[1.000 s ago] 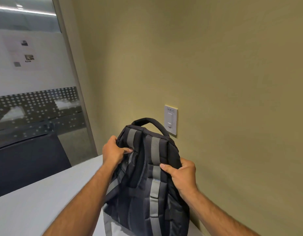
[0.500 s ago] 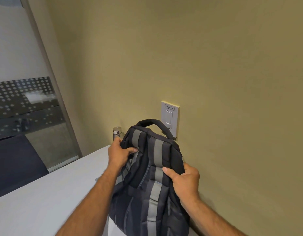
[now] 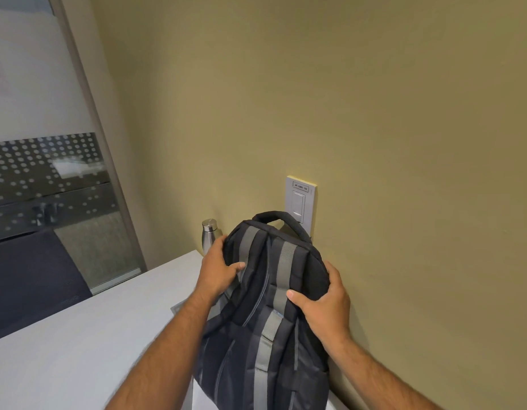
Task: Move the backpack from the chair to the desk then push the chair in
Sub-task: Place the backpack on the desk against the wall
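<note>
I see the desk (image 3: 78, 350) carrying the backpack (image 3: 265, 321) upright at its far edge, against the wall. Left hand (image 3: 219, 270) and right hand (image 3: 321, 303) clamp its upper sides. I'd settle it, then release, clear of the bottle (image 3: 209, 235).

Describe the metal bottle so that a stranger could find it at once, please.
Follow the olive wall down to the white desk. Left of the dark backpack, behind the left hand, stands the bottle, the only shiny steel thing there.
</note>
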Demonstrator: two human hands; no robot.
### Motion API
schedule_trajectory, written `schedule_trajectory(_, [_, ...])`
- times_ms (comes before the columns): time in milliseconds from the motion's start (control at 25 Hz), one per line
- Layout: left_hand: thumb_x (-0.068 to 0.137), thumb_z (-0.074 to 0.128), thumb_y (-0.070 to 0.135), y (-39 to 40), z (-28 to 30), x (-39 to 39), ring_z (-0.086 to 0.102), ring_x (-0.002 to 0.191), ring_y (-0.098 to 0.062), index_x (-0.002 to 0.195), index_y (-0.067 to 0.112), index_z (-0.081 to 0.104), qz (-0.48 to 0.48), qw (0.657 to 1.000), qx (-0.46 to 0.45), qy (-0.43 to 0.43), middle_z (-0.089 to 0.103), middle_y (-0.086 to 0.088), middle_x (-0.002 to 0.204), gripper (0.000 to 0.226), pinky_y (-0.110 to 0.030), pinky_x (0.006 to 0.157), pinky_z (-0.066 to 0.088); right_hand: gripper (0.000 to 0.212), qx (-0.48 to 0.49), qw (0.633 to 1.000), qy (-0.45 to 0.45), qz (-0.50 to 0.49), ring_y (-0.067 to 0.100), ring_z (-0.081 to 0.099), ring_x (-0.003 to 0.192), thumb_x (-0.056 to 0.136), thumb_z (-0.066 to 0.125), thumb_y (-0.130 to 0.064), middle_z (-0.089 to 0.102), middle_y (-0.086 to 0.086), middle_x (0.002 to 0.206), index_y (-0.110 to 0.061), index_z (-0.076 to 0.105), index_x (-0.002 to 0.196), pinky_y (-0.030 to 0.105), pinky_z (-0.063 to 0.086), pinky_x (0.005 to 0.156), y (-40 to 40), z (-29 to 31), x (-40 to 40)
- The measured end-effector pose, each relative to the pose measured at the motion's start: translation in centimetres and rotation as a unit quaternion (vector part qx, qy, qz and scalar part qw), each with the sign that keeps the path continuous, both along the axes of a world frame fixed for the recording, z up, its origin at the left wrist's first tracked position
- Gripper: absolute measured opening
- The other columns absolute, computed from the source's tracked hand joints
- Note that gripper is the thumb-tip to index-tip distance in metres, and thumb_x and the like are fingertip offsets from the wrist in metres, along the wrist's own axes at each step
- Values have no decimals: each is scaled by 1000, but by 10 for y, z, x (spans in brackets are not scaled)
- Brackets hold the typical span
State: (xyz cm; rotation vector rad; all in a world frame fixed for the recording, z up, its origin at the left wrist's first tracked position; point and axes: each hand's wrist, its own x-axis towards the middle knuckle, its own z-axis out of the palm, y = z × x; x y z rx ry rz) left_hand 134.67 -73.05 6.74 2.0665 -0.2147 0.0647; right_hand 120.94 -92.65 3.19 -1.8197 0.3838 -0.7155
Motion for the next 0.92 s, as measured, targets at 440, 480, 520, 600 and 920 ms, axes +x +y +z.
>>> schedule_trajectory(440, [86,21,89,37,10,-60,17,158,-27,162,23,15,25,910,367,-193,22,-6,171,101,-60,125,13,112,-385,922,26,27,28,12,159,82,67,-71,17,12,171,-11,15,161,50,15,129,3,47,-5])
schedule_trajectory(480, [83,15,92,39,10,-68,13,159,-27,163,23,12,31,902,385,-192,18,-5,172,105,-61,125,10,114,-419,907,28,30,27,5,159,83,60,-76,11,12,172,-11,12,162,51,8,130,4,50,-8])
schedule_trajectory(520, [80,10,94,42,10,-78,10,159,-27,163,24,10,39,896,398,-191,15,-5,173,109,-61,125,7,115,-450,892,30,38,27,-1,160,83,52,-81,5,11,173,-11,8,163,51,2,129,6,52,-13])
schedule_trajectory(600, [76,3,97,47,10,-99,4,160,-27,164,25,5,55,888,416,-186,8,-4,174,114,-61,124,1,117,-501,862,36,64,25,-13,158,81,35,-89,-8,10,172,-13,-1,163,53,-5,128,8,53,-25])
schedule_trajectory(920, [66,-4,99,72,-3,-220,-9,159,-30,162,31,-6,147,864,464,-127,-7,-3,174,118,-65,124,-8,119,-556,818,8,148,28,-19,157,78,16,-97,-17,10,171,-18,-17,160,60,-6,126,22,38,-89])
